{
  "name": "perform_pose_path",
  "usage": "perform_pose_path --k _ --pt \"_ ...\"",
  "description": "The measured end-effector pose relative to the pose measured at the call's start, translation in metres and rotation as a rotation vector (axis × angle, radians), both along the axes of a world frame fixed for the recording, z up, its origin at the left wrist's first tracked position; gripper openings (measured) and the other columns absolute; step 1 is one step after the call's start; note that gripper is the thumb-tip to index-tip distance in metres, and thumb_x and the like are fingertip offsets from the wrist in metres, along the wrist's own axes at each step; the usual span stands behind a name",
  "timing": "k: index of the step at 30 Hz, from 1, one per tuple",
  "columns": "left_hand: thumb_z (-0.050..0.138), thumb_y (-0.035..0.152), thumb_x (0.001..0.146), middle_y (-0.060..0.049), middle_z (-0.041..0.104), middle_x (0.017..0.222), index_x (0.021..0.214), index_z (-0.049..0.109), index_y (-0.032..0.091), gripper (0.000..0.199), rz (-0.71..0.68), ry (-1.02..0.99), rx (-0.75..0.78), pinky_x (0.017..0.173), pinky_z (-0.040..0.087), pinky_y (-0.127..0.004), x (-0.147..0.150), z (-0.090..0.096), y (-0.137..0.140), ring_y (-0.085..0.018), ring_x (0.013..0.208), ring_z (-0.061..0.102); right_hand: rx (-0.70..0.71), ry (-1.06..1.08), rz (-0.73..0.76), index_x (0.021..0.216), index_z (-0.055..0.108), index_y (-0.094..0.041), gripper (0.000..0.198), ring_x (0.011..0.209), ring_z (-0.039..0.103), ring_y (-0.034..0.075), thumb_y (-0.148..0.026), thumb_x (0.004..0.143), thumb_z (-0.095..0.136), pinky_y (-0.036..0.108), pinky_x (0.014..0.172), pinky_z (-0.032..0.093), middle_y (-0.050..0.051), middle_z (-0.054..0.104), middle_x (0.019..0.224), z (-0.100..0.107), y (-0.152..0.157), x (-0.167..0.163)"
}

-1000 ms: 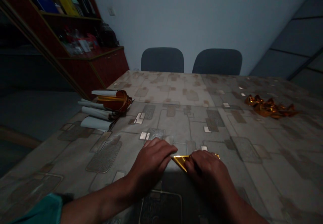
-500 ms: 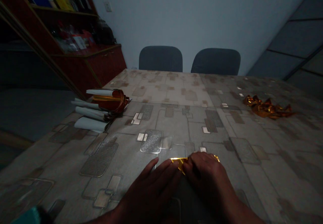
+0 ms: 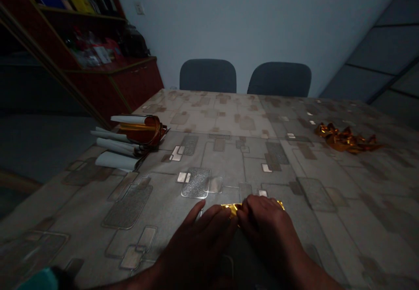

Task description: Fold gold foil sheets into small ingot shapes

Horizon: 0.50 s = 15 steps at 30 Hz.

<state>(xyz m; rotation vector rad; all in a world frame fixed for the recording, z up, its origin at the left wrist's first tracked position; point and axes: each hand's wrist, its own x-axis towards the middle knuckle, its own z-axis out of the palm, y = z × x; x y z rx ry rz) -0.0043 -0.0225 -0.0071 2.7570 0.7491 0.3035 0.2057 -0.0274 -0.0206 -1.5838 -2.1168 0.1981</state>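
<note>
A small piece of shiny gold foil paper (image 3: 233, 209) lies at the near side of the table, mostly hidden under my fingers. My left hand (image 3: 203, 237) bends its fingers onto the paper's left part, with one outer finger held apart. Curled over the right part is my right hand (image 3: 268, 220), its fingers closed on the paper; a gold corner shows past its knuckles. The two hands nearly meet over the foil. Both palms are turned away from view, and the thumbs are hard to make out.
Folded gold foil pieces (image 3: 348, 139) lie in a row at the right of the patterned tablecloth (image 3: 225, 159). A stack of curled, white-backed foil sheets (image 3: 131, 141) sits at the left edge. Two chairs (image 3: 207, 75) stand behind the table, beside a wooden cabinet (image 3: 137, 83).
My left fingers have bent a little more over the foil paper, and its visible part has shrunk slightly. The right hand has hardly moved.
</note>
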Motion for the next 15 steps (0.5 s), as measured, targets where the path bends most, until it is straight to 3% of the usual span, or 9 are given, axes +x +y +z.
perform_pose_path --k 10,15 --pt "0.070 0.042 0.075 -0.012 0.050 0.141 0.142 0.034 0.022 0.079 0.022 0.032 -0.065 0.109 0.029 -0.060 0.0020 0.0002 0.0025 -0.036 0.125 0.046 -0.010 -0.017 0.023 0.083 0.050 -0.021 0.006 0.062 0.061 0.021 -0.017 0.086 0.048 0.033 0.061 0.038 0.002 0.064 0.067 -0.0029 0.0021 0.0022" --pt "0.072 0.043 0.075 -0.011 0.048 0.141 0.143 0.038 0.029 0.077 0.018 0.043 -0.090 0.106 0.032 -0.062 0.0024 0.0079 0.0035 -0.036 0.125 0.045 0.018 -0.092 0.083 0.102 0.057 -0.018 0.020 0.076 0.064 0.025 -0.012 0.085 0.048 0.036 0.068 0.041 0.007 0.070 0.085 -0.0034 -0.0008 0.0061"
